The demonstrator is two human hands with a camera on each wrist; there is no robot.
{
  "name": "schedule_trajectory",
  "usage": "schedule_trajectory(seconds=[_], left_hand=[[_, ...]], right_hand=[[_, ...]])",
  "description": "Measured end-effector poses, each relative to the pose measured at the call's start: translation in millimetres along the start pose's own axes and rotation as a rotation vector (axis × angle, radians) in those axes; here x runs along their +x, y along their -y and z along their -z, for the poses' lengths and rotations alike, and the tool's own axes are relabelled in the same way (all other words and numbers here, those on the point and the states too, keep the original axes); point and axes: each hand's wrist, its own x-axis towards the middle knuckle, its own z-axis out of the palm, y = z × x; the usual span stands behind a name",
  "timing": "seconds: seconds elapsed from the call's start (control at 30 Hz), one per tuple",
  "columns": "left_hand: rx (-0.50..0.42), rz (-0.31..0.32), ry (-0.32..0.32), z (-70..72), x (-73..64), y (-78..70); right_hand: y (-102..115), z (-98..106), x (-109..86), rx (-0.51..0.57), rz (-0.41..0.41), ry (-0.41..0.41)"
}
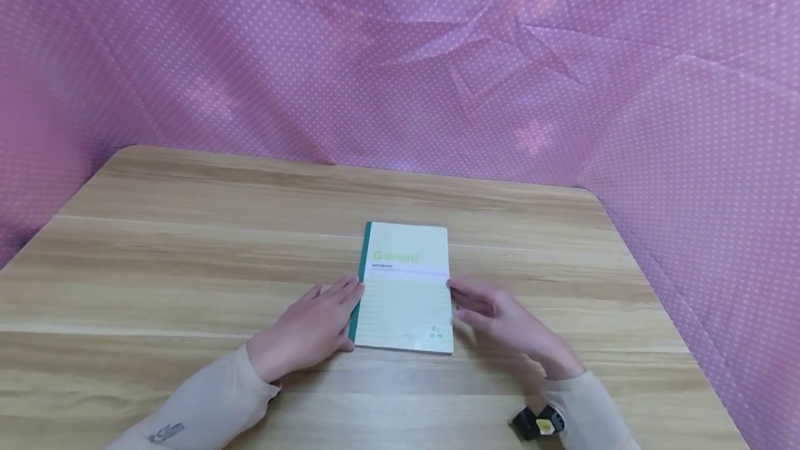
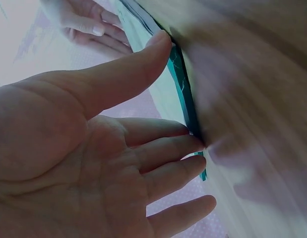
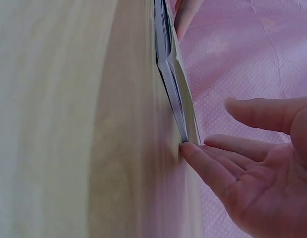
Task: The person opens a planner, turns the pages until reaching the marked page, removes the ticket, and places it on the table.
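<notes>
A closed notebook (image 1: 406,304) with a pale cover and a green spine lies flat on the wooden table, its spine toward the left. My left hand (image 1: 312,328) rests against that spine; in the left wrist view the thumb and straight fingertips touch the green spine (image 2: 180,82). On the opposite side, my right hand (image 1: 500,318) is at the notebook's page edge. The right wrist view shows one fingertip touching the page edge (image 3: 173,94), with the thumb held apart from it. Neither hand curls around the notebook.
The wooden table (image 1: 187,248) extends around the notebook on all sides. A pink dotted cloth (image 1: 400,75) hangs behind the table and along its sides. A black device with a yellow label (image 1: 545,426) is at the right wrist.
</notes>
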Motion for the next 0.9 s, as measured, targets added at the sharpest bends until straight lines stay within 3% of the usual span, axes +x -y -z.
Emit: schedule_trajectory(seconds=[0.27, 0.43, 0.73, 0.9], left_hand=[[-0.002, -0.041, -0.016, -0.1, -5.5, 3.5], [-0.019, -0.014, -0.012, 2.3, -5.8, 3.1], [-0.014, 0.013, -0.017, -2.1, -4.5, 4.6], [-0.011, 0.015, -0.021, -4.3, -4.2, 5.6]], right_hand=[[2.1, -1.8, 3.0, -0.066, 0.029, 0.005], [3.6, -0.3, 12.5, -0.243, 0.061, -0.048], [5.7, 19.9, 63.3, -0.571, 0.014, -0.065], [3.3, 31.6, 87.2, -0.646, -0.016, -0.049]])
